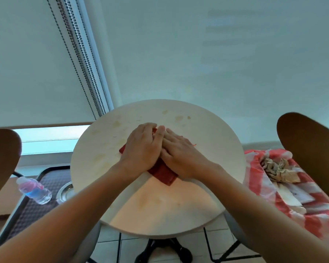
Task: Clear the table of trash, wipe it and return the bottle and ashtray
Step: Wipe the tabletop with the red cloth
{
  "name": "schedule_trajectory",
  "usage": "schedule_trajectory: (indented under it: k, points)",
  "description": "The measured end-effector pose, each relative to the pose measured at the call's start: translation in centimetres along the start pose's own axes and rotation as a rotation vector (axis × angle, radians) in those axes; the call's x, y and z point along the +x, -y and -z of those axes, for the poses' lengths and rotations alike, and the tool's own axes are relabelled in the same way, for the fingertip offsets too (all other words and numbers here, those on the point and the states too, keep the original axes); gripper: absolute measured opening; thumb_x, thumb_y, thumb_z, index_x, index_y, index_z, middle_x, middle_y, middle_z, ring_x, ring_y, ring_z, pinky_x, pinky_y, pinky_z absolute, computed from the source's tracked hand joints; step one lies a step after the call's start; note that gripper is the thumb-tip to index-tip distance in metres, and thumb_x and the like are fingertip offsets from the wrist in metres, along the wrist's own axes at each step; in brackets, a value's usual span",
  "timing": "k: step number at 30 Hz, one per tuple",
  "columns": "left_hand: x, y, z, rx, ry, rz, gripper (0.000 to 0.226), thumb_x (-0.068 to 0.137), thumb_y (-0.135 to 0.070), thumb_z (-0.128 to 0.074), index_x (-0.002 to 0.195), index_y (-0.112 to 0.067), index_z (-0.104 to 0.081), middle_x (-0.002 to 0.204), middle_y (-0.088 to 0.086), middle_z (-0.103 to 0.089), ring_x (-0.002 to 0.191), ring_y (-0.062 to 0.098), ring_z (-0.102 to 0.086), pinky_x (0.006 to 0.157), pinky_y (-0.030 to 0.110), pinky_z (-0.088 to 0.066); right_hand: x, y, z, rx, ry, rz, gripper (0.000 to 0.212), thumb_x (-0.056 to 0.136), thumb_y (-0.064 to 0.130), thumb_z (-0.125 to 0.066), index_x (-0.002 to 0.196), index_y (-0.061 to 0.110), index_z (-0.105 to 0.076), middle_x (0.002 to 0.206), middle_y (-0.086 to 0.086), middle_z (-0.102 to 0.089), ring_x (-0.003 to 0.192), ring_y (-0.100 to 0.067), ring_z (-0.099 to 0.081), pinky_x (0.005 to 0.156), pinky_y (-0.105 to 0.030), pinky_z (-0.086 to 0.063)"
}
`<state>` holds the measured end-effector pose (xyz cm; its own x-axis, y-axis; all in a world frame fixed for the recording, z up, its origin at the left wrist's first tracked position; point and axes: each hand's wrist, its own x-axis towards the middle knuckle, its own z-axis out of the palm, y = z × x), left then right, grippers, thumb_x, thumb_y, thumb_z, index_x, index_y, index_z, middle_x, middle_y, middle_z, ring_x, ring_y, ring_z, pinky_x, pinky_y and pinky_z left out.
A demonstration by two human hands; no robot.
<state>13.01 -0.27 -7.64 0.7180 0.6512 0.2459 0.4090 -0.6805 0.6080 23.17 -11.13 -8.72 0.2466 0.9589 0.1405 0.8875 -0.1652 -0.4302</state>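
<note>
On table (207,130), both hands press red cloth (162,172).

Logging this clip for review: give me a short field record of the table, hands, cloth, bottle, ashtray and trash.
table: round, pale, stains on far half
left hand: flat on cloth
right hand: flat on cloth, beside left
cloth: red, folded, on table
bottle: lying on tray, off table
ashtray: metal, on tray
trash: crumpled paper in striped bag
</note>
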Motion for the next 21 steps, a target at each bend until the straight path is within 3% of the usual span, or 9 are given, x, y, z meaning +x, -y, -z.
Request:
schedule_trajectory:
  k: [2, 5, 10, 21]
  points:
    - [0.3, -0.5, -0.9, 0.138, 0.086, 0.08, 0.063, 0.101, -0.056, -0.023, 0.146, -0.016, -0.041, 0.153, 0.008, -0.04, 0.144, 0.021, -0.03, 0.121, 0.046, -0.017, -0.8, -3.1, 1.3, -0.09, -0.067, -0.092, 0.055, 0.106, 0.041, -0.021, 0.159, 0.025, -0.023, 0.168, 0.001, -0.013, 0.155, -0.014, -0.005, 0.125, -0.042, -0.013]
    - [0.7, -1.9, -2.7, 0.294, 0.246, 0.25, 0.084, 0.096, -0.068, -0.01, 0.158, -0.011, -0.01, 0.166, 0.01, -0.004, 0.153, 0.022, 0.004, 0.123, 0.044, 0.006, -1.5, -7.1, 3.0, -0.183, -0.057, -0.269, 0.059, 0.107, 0.041, -0.022, 0.16, 0.017, -0.016, 0.169, -0.003, -0.005, 0.155, -0.016, 0.001, 0.126, -0.04, -0.007]
    - [0.8, -3.7, -5.5, 0.451, 0.277, 0.299, 0.09, 0.094, -0.071, -0.004, 0.157, -0.007, 0.007, 0.165, 0.012, 0.016, 0.15, 0.027, 0.02, 0.122, 0.046, 0.01, -1.1, -10.4, 4.0, -0.218, 0.008, -0.345, 0.065, 0.106, 0.048, -0.019, 0.161, 0.016, -0.005, 0.169, -0.002, 0.004, 0.155, -0.016, 0.008, 0.125, -0.039, 0.004]
    - [0.1, -3.6, -6.5, 0.547, 0.378, -0.184, 0.074, 0.099, -0.063, -0.006, 0.159, -0.02, 0.004, 0.166, -0.005, 0.012, 0.148, 0.013, 0.025, 0.123, 0.04, 0.008, -0.5, -12.6, 3.8, -0.208, 0.014, -0.387, 0.064, 0.106, 0.048, -0.017, 0.161, 0.016, -0.007, 0.169, -0.003, 0.0, 0.155, -0.017, 0.004, 0.125, -0.04, 0.005]
